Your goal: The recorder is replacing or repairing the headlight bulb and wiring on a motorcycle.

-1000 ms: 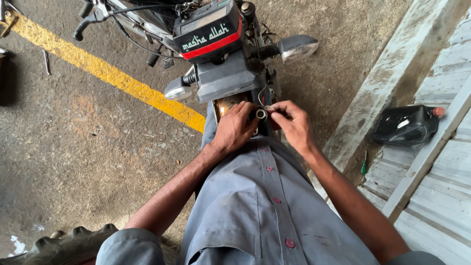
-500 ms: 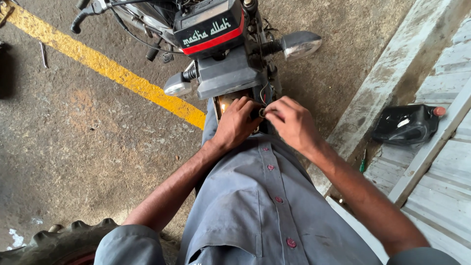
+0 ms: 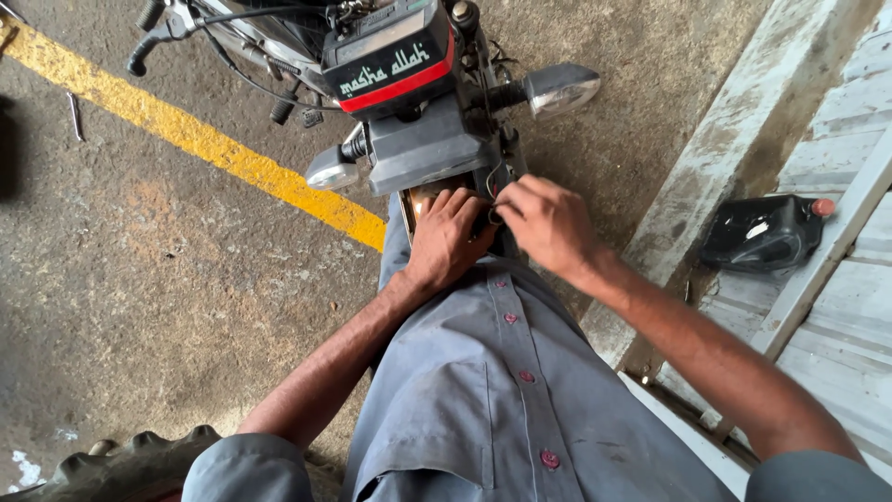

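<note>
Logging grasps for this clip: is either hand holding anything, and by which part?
The right hand pinches a small ring-like part at the motorcycle's rear between its fingertips. The left hand rests beside it; whether it holds anything cannot be told.

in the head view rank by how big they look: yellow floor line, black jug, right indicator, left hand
1. yellow floor line, longest by far
2. black jug
3. left hand, close to the jug in size; it is nearer the camera, so unsure
4. right indicator, smallest

Small, perhaps metal part (image 3: 495,217) behind motorcycle tail
</note>
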